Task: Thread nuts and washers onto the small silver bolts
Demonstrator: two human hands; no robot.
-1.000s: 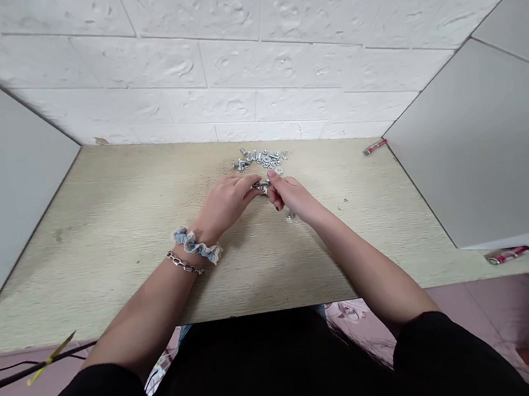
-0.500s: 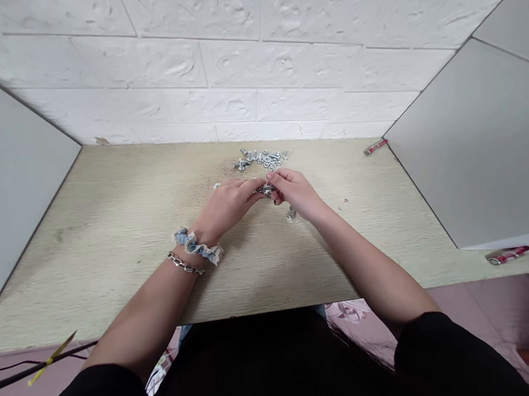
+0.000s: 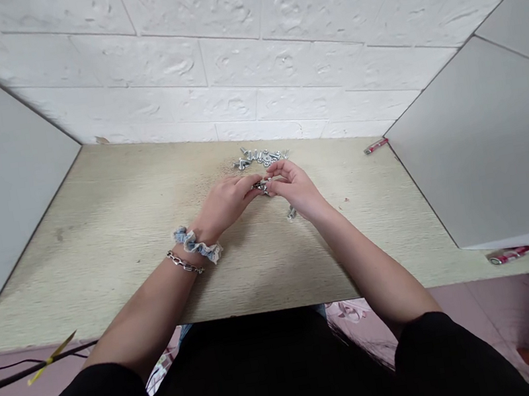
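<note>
A small silver bolt [image 3: 259, 186], seemingly with a nut or washer on it, is held up over the tabletop between both hands. My left hand [image 3: 226, 207] pinches its left end between thumb and fingers. At its right end is my right hand [image 3: 298, 194], thumb against the metal and fingers curled around, the upper fingers a little raised. The fingertips partly hide the piece. Just below the right hand another silver bolt [image 3: 292, 213] lies on the wood. Beyond the hands is a loose pile of bolts, nuts and washers [image 3: 265, 157].
The pale wooden tabletop [image 3: 126, 246] ends at a white brick-patterned wall [image 3: 236, 82]. Grey panels stand at the left [image 3: 3, 166] and right [image 3: 478, 151]. A red battery [image 3: 376, 146] lies by the right panel, another red battery [image 3: 509, 255] near the front edge.
My right hand's upper fingers have loosened and lifted from the bolt, and its thumb has shifted slightly down. The left hand has hardly moved.
</note>
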